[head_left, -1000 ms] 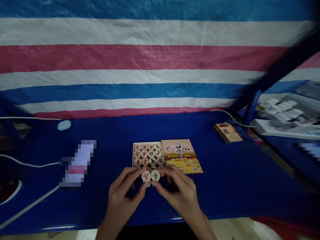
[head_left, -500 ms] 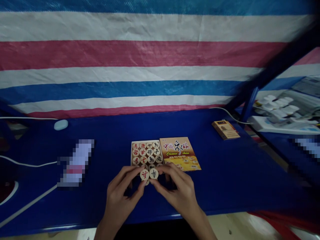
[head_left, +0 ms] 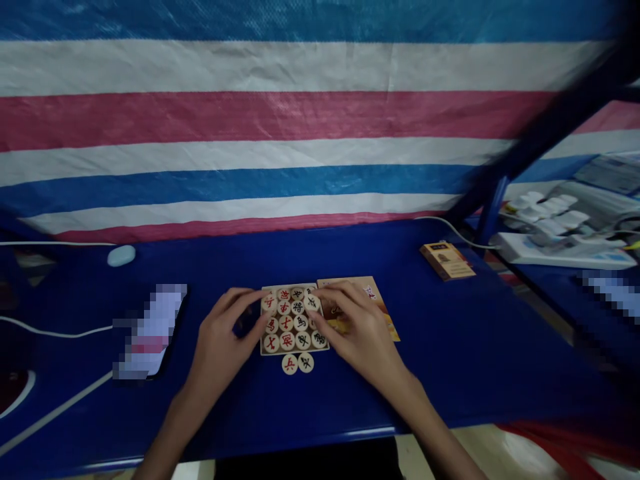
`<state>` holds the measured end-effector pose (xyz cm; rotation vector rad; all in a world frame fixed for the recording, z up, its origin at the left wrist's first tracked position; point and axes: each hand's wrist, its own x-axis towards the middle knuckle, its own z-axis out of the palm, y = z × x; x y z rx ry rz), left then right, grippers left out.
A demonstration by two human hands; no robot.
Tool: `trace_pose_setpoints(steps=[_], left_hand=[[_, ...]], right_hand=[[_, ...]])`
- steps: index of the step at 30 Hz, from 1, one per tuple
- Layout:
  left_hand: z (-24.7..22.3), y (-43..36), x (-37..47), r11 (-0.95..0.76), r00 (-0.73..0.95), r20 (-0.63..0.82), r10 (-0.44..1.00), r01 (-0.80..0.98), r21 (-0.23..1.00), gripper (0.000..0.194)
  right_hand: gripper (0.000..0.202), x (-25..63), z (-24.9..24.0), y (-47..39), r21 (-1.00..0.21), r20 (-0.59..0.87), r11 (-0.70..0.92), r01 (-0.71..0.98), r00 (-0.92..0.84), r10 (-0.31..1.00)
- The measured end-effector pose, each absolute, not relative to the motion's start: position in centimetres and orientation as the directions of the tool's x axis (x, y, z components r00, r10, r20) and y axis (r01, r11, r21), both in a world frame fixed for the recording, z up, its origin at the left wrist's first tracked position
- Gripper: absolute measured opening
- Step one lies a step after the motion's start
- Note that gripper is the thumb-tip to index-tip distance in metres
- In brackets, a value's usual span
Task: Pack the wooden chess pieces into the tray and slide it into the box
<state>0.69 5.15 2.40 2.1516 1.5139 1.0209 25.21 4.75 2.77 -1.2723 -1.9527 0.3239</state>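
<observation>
A shallow open box (head_left: 295,353) of round Chinese chess pieces sits on the blue table, its pieces marked in red or black. At its far left part my left hand (head_left: 223,337) pinches a red-marked chess piece (head_left: 269,302) between thumb and fingers. A black-marked chess piece (head_left: 312,302) is gripped the same way by my right hand (head_left: 364,330), over the box's far right part. Both held pieces are above other pieces in the box. In front of the box lie a red-marked piece (head_left: 289,364) and a black-marked piece (head_left: 305,363), side by side.
The Chinese chess lid (head_left: 385,317) lies right of the box, partly behind my right hand. A phone (head_left: 155,330) and a pale blue rounded object (head_left: 121,255) are on the left. Farther right are a small carton (head_left: 449,261) and a power strip (head_left: 565,250).
Both hands have moved from the box's front edge to its far end, each with a piece. The two front pieces, largely covered before, now show on the table.
</observation>
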Motion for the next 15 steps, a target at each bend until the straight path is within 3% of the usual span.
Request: trace_pose_setpoints(steps=[2, 6, 15], left_hand=[[2.4, 7.4, 0.9, -0.469, 0.316, 0.355, 0.880, 0.700, 0.539, 0.025], [1.5, 9.9, 1.5, -0.536, 0.378, 0.387, 0.841, 0.677, 0.503, 0.024], [0.5, 10.0, 1.3, -0.542, 0.356, 0.416, 0.837, 0.643, 0.540, 0.020]], right_hand=[[0.024, 25.0, 2.8, 6.3, -0.508, 0.445, 0.487, 0.710, -0.267, 0.854], [0.024, 24.6, 2.2, 8.4, -0.406, 0.391, 0.488, 0.773, -0.336, 0.857], [0.028, 24.7, 1.5, 8.4, -0.398, 0.360, 0.498, 0.770, -0.368, 0.857]])
